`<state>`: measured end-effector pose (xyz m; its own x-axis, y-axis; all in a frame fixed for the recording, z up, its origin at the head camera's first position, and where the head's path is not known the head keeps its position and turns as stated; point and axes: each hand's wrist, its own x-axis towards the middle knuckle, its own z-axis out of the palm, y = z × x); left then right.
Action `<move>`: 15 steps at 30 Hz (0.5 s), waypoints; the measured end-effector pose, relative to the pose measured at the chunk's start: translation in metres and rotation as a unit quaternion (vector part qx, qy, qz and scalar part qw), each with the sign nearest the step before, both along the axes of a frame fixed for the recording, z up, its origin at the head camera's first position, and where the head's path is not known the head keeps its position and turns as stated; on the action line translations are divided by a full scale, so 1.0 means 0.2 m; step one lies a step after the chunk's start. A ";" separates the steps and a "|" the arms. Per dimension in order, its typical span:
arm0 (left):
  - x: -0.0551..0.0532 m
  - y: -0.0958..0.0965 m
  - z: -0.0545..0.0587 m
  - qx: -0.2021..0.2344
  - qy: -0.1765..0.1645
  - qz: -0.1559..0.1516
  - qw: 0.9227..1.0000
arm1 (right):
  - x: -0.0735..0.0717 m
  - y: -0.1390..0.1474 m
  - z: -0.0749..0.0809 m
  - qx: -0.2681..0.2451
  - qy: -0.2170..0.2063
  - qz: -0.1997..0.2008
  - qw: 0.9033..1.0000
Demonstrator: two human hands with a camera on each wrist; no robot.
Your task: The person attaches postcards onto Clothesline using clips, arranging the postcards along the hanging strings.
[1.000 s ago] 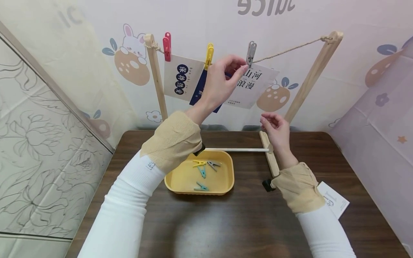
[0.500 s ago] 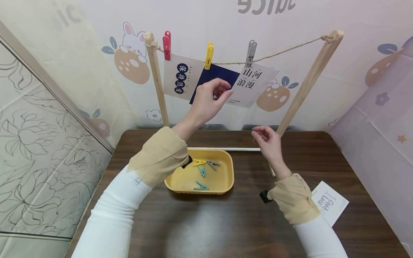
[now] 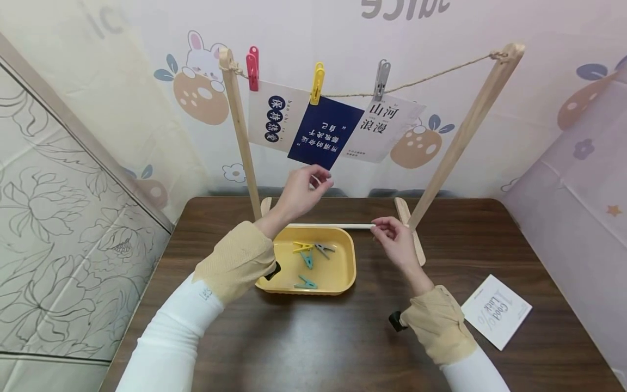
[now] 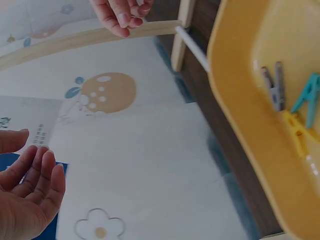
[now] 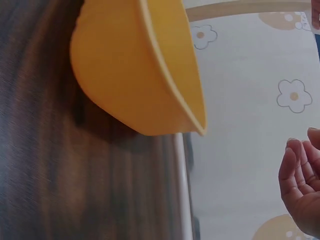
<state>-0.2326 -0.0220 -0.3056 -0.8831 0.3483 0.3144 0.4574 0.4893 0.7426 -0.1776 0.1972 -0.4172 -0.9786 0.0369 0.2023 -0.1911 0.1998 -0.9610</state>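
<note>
My left hand (image 3: 302, 191) hovers just below the dark blue card (image 3: 327, 129), its fingers loosely bent around nothing. My right hand (image 3: 398, 243), also bare and relaxed, is lower, in front of the white crossbar (image 3: 343, 226). A twine line (image 3: 441, 72) bears three cards. The red clothespin (image 3: 252, 69) is at the cream card (image 3: 270, 121), the yellow clothespin (image 3: 317, 84) at the blue one, and the grey clothespin (image 3: 381, 80) at the white card (image 3: 379, 136). In the left wrist view, the left hand (image 4: 31, 192) has its palm and fingers showing.
A yellow tray (image 3: 350, 261) with several clothespins (image 3: 306, 282) stands on the dark wooden table (image 3: 323, 343). A white "Good Luck" card (image 3: 497, 311) lies at the right. Wooden posts (image 3: 467, 133) hold the line in front of the printed backdrop.
The left hand has left the grey clothespin and come down and left, uncovering the blue card. My right hand has lowered and shifted left. The hung cards stay in place.
</note>
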 end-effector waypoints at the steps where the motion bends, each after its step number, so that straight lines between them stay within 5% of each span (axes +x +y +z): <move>1: 0.00 0.00 -0.02 -0.005 -0.003 -0.002 1.000 | 0.00 0.00 -0.02 0.007 -0.007 0.002 1.000; 15: 0.06 -0.08 -0.34 -0.077 -0.028 -0.008 0.997 | 0.08 -0.06 -0.18 0.081 -0.080 -0.022 0.993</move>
<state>-0.2214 -0.0370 -0.3731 -0.8917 0.4026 0.2068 0.4260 0.5923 0.6839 -0.1616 0.1845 -0.4524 -0.9969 0.0596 0.0519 -0.0271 0.3596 -0.9327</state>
